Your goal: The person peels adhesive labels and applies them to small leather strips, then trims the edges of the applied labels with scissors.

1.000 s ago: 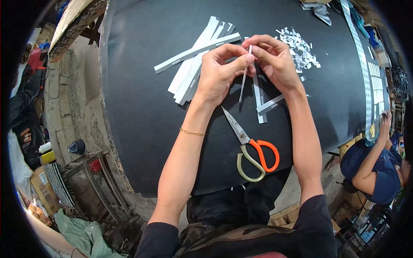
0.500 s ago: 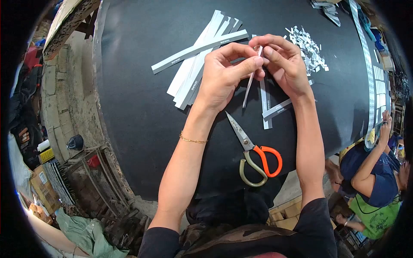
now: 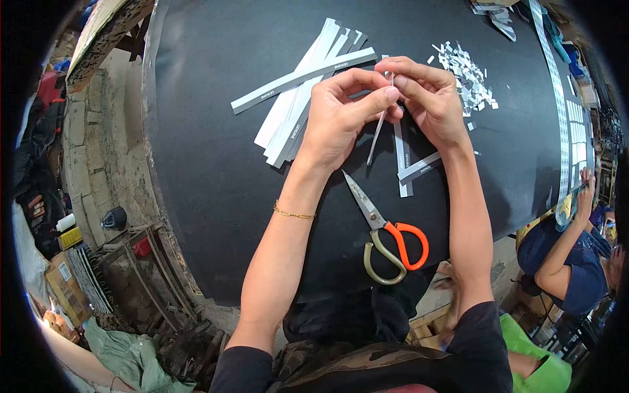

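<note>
My left hand [image 3: 341, 118] and my right hand [image 3: 429, 98] meet above the black tabletop, both pinching the upper end of a thin white strip [image 3: 375, 143]. The strip hangs edge-on below my fingertips, and its pinched end is mostly hidden. Beside my left hand lies a fanned pile of white and grey strips [image 3: 282, 134], with a grey strip [image 3: 275, 88] marked GENUINE across it. Two more strips [image 3: 404, 177] cross under my right hand. Scissors [image 3: 374, 217] with one orange and one olive handle rest between my forearms, blades together.
Small cut white pieces [image 3: 466, 75] are heaped beyond my right hand. A long pale band [image 3: 557, 92] runs along the table's right side, near white rectangles [image 3: 579, 134]. Another person's arm [image 3: 569, 252] reaches in at right; someone in green [image 3: 540, 354] is lower right.
Both my hands keep their pinch on the strip, with my right hand shifted slightly left. The person in green at lower right has moved down and left.
</note>
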### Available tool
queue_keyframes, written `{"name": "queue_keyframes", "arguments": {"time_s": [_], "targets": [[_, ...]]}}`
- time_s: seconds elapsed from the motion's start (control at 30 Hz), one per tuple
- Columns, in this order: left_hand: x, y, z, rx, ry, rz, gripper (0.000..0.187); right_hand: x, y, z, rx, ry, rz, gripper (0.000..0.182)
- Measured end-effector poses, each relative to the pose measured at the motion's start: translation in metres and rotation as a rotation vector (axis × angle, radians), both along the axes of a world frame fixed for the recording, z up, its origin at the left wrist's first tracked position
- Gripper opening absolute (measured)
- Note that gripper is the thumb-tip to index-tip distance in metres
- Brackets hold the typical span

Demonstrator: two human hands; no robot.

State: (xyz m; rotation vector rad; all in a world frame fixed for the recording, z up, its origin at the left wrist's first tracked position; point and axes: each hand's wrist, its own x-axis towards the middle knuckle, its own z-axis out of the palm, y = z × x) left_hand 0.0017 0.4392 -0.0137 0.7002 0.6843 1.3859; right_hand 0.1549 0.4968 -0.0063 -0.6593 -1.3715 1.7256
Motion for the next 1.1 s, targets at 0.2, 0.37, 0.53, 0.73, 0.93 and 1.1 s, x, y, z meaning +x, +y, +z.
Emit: {"name": "queue_keyframes", "arguments": {"time_s": [0.2,0.37,0.53,0.73,0.93,1.1], "targets": [[0.000,0.000,0.001,-0.025,-0.013,-0.014,0.016,0.003,0.005,-0.005,-0.003,0.083,0.003,0.016],[-0.001,0.001,0.003,-0.036,-0.048,-0.054,0.017,0.002,0.002,-0.005,-0.061,0.112,-0.039,0.015],[-0.007,-0.001,0.004,-0.056,-0.024,-0.141,0.015,0.008,0.006,-0.001,-0.078,0.204,-0.111,0.014],[-0.008,-0.001,0.006,-0.043,0.067,-0.226,0.018,0.020,0.008,0.021,0.009,0.098,-0.152,0.023],[-0.009,0.000,0.005,-0.052,-0.019,-0.193,0.017,0.053,-0.020,0.064,0.402,-0.616,-0.220,0.038],[-0.007,-0.003,0.006,-0.034,-0.012,-0.190,0.017,0.066,-0.075,0.049,0.669,-1.053,0.093,0.035]]}}
